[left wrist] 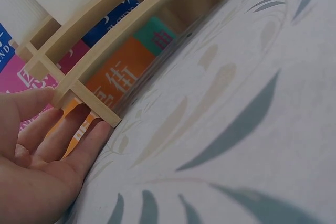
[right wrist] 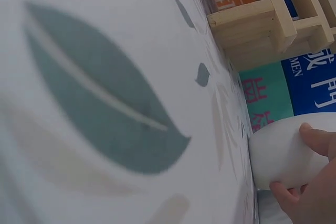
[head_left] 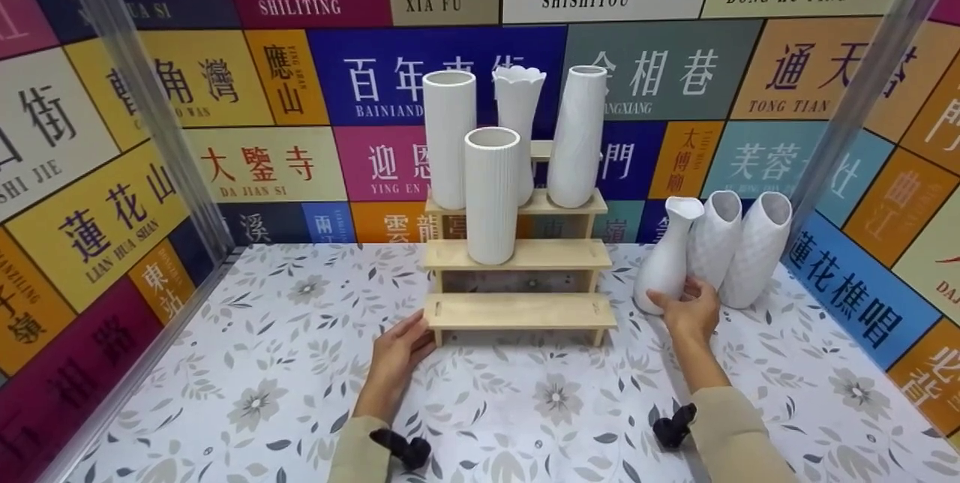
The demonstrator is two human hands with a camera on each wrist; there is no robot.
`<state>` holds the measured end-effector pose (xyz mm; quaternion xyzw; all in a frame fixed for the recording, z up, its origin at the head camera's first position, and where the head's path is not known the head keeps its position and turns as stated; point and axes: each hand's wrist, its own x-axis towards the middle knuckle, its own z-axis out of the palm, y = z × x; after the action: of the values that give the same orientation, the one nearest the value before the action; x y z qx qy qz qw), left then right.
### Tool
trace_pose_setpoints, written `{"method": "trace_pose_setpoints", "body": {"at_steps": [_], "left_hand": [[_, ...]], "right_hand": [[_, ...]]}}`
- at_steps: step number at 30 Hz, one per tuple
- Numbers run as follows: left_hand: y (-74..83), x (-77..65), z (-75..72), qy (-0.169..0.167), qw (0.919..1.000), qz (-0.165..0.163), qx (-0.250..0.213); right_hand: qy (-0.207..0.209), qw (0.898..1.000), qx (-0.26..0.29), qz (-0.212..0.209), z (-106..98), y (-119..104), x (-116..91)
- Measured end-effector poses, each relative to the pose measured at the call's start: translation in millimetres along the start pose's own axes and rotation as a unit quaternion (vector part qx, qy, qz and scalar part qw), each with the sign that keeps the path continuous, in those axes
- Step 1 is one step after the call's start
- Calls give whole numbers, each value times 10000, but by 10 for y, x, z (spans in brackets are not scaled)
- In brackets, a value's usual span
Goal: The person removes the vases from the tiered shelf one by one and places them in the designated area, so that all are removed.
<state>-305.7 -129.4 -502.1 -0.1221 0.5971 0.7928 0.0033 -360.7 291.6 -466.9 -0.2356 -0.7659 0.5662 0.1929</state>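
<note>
A pale wooden step stand (head_left: 517, 310) holds several white vases. On its middle step is a ribbed cylinder vase (head_left: 491, 198). Behind it, higher up, are another ribbed vase (head_left: 448, 138), a vase with a scalloped rim (head_left: 517, 97) and a tapering vase (head_left: 577, 138). My left hand (head_left: 401, 344) touches the stand's lower left end, thumb by the board and fingertips at the leg (left wrist: 97, 103). With thumb and fingers, my right hand (head_left: 690, 310) grips the lower body of a slim-necked white vase (head_left: 661, 265), right of the stand.
Two white vases with a diamond texture, one nearer (head_left: 714, 235) and one farther right (head_left: 757, 250), stand beside the gripped vase. A floral cloth (head_left: 555, 400) covers the table. Colourful lettered panels (head_left: 660, 70) rise behind, with clear corner posts (head_left: 161, 93) at the sides.
</note>
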Motion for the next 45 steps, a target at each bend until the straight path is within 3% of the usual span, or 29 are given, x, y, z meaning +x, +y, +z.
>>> {"method": "trace_pose_setpoints", "body": {"at_steps": [10, 24, 30, 33, 39, 45], "left_hand": [[-27, -2, -15, -70, 9997, 190, -150], [-14, -6, 8, -42, 9998, 106, -145], [-21, -14, 12, -42, 9999, 104, -71], [-18, -9, 12, -17, 10000, 77, -22], [-19, -7, -4, -45, 9999, 143, -43], [-5, -15, 2, -99, 9997, 177, -119]], "right_hand": [[317, 9991, 265, -49, 93, -8, 33], [408, 9986, 267, -181, 148, -54, 106], [273, 9980, 536, 184, 111, -75, 56], [371, 9965, 712, 231, 89, -148, 10], [507, 9927, 1077, -190, 107, -426, -123], [64, 9916, 1231, -399, 139, -736, -329]]}}
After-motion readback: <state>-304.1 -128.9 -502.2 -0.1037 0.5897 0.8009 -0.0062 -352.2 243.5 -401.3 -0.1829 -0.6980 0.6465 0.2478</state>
